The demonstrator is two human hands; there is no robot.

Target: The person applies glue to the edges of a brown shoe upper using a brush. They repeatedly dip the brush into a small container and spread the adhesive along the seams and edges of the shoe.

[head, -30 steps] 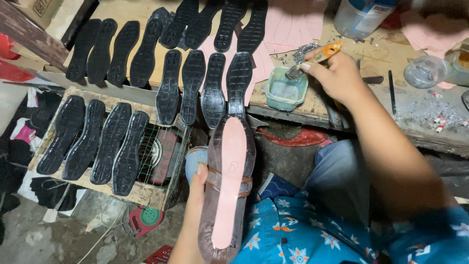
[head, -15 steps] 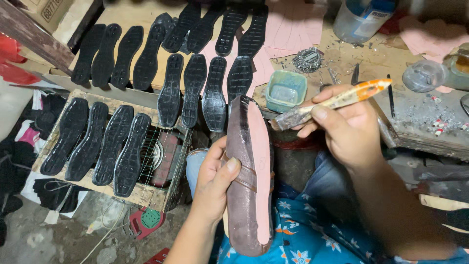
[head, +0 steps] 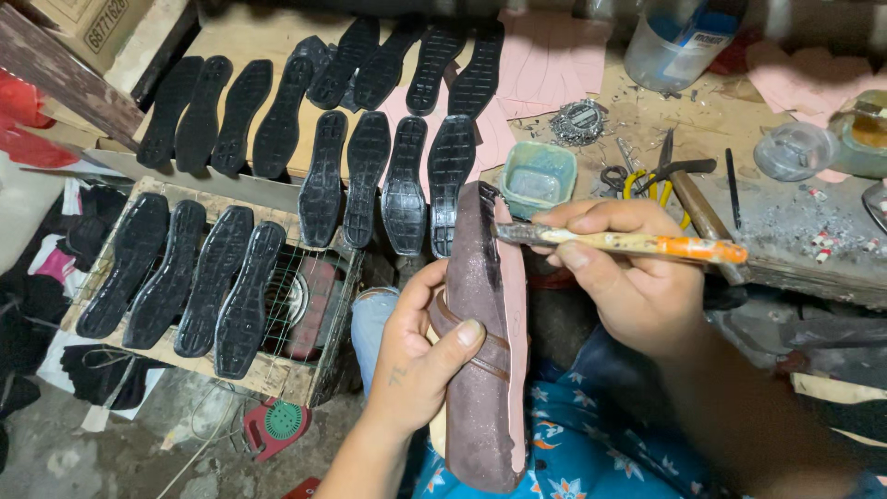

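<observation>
Your left hand [head: 416, 356] grips one brown suede shoe upper with a pink insole [head: 485, 342] over your lap, thumb across it. Your right hand [head: 628, 273] pinches one orange-handled brush [head: 619, 242], bristles touching the shoe's edge. Four black rubber soles [head: 180, 277] lie on the crate.

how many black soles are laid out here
15 black soles: 4 on the wire crate at left, 3 upper left on the bench, 5 along the top, 3 in the middle. More may overlap, hidden.

I see a brown shoe [head: 480, 370] w/ pink bottom, brush [head: 619, 243] w/ orange end, black bumpy soles [head: 370, 176], blue flower cloth [head: 573, 444].
</observation>
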